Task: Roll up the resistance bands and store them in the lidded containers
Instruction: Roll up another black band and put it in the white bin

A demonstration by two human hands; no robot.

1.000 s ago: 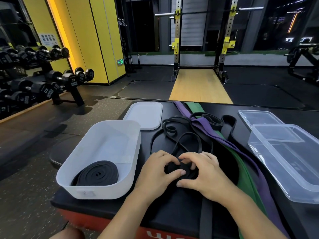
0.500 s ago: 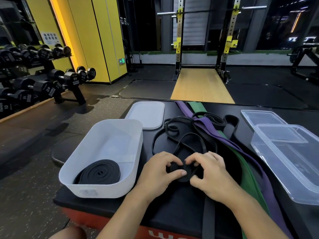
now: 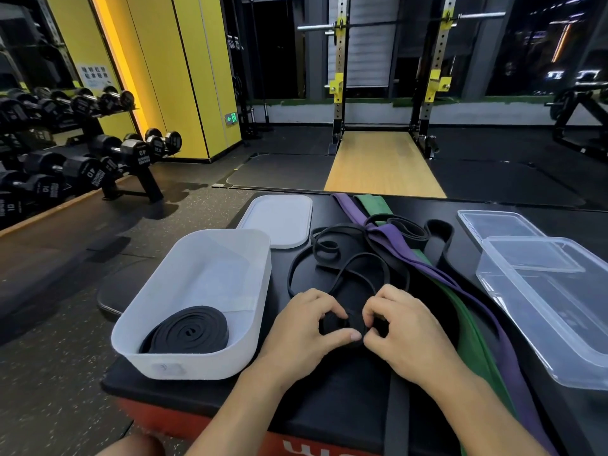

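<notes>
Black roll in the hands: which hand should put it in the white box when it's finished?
Probably left. The left hand holds the black roll beside the white box; the right hand would reach across.

The platform top [image 3: 329,386] is bare at front, hemmed by white tub [image 3: 210,368] left, tangled bands [image 3: 393,237] behind, clear container [image 3: 559,327] right.

Two containers: white container [image 3: 200,365] at 9 o'clock, clear container [image 3: 546,311] at 3 o'clock. Two lids: white lid [image 3: 276,222], clear lid [image 3: 493,223]. One purple band [image 3: 427,268], one green band [image 3: 375,205], one rolled black band [image 3: 187,330], one part-rolled black band [image 3: 340,324]; loose black bands [image 3: 329,248] at 12 o'clock tangled, count undetermined.
</notes>
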